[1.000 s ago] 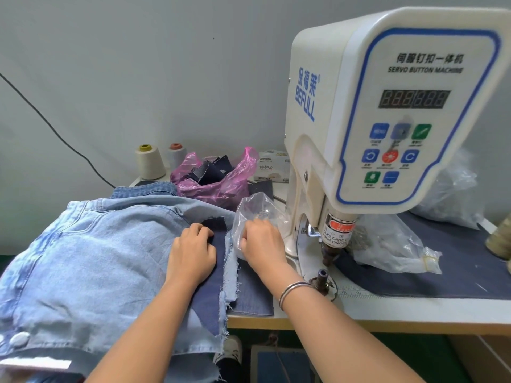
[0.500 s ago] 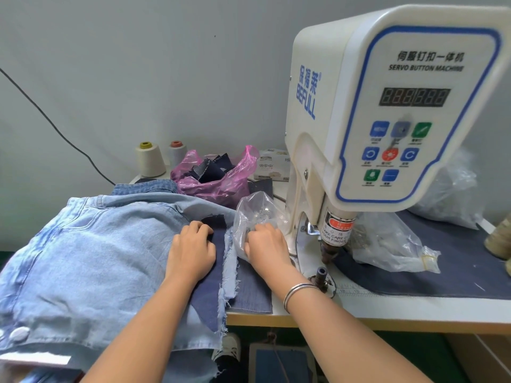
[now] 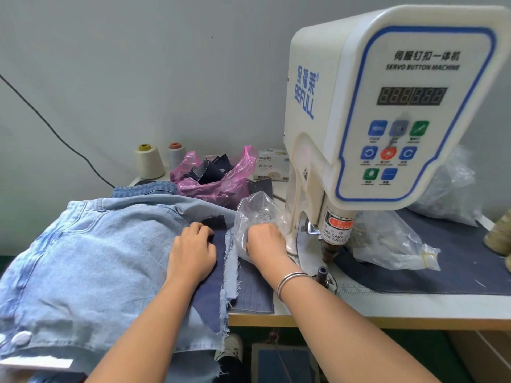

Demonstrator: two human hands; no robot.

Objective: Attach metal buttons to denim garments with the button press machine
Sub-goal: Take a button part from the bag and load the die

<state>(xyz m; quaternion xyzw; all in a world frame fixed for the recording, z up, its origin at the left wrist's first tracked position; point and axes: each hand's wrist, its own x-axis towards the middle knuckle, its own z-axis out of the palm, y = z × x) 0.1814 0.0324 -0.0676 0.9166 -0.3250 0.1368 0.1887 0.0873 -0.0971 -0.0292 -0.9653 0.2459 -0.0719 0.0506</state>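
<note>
we see three plastic bags on the table (image 3: 387, 305): a pink bag (image 3: 215, 186) holding dark denim scraps, a clear bag (image 3: 255, 217) left of the button press machine (image 3: 387, 111) with small metal bits showing faintly inside, and another clear bag (image 3: 392, 244) to the right of the press head, its contents too blurred to name. our right hand (image 3: 262, 241) has its grip curled into the mouth of the nearer clear bag, while our left hand (image 3: 190, 252) rests with bent fingers on a dark denim piece (image 3: 210, 294) atop the light denim garment (image 3: 91, 258), which lies over the table's left edge. two thread cones (image 3: 149, 161) stand at the back.
</note>
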